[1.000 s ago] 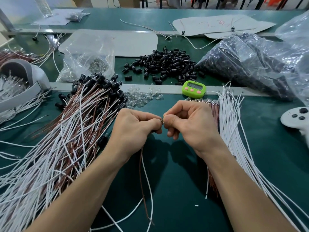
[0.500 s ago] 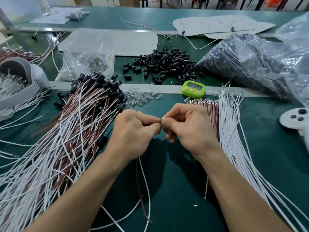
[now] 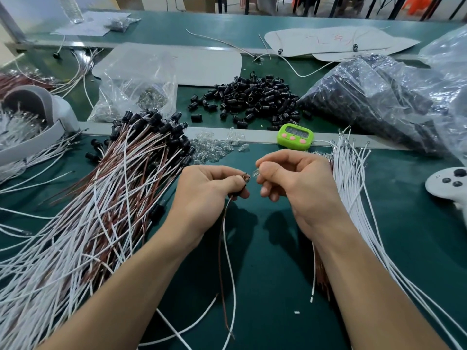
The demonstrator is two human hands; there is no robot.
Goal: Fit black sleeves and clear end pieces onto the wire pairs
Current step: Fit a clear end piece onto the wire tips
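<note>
Just nearer than the green timer [image 3: 295,136], the left hand [image 3: 207,190] pinches the wire pair [image 3: 227,248] by its top end. The right hand [image 3: 298,188] pinches a clear end piece [image 3: 255,173] in its fingers [image 3: 273,170], just beside that end and apart from it. The pair's long axis runs back toward the person, its tip aimed rightward at the piece. Misaligned leads could bend, or the tiny piece could slip free.

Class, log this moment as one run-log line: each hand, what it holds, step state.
left hand: grips wire pair | right hand: pinches clear end piece | step: end piece not yet fitted
</note>
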